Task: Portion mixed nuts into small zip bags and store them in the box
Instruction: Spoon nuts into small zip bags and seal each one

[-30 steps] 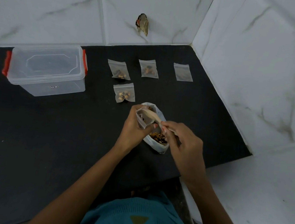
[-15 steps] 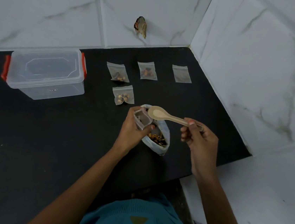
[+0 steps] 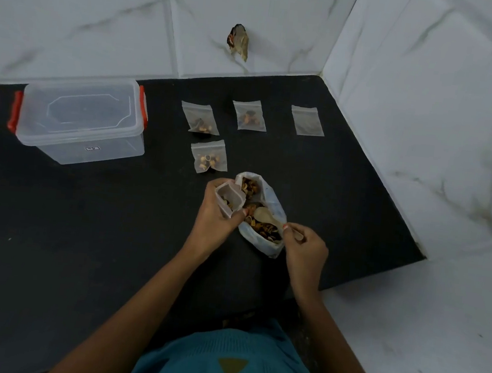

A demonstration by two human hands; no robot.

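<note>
Right hand [image 3: 303,248] is pinching the spoon [image 3: 267,216], bowl pointing left toward the open zip bag [image 3: 228,201] that the left hand [image 3: 215,216] is gripping just beside it.

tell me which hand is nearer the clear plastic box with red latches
Left. The left hand, holding a small zip bag open, sits to the right of the clear plastic box with red latches and nearer the person. The right hand is further right, beyond the nut bag.

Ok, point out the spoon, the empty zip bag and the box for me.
spoon [image 3: 262,214], head view, on its bowl.
empty zip bag [image 3: 307,122], head view, on its middle.
box [image 3: 81,112], head view, on its lid.
</note>
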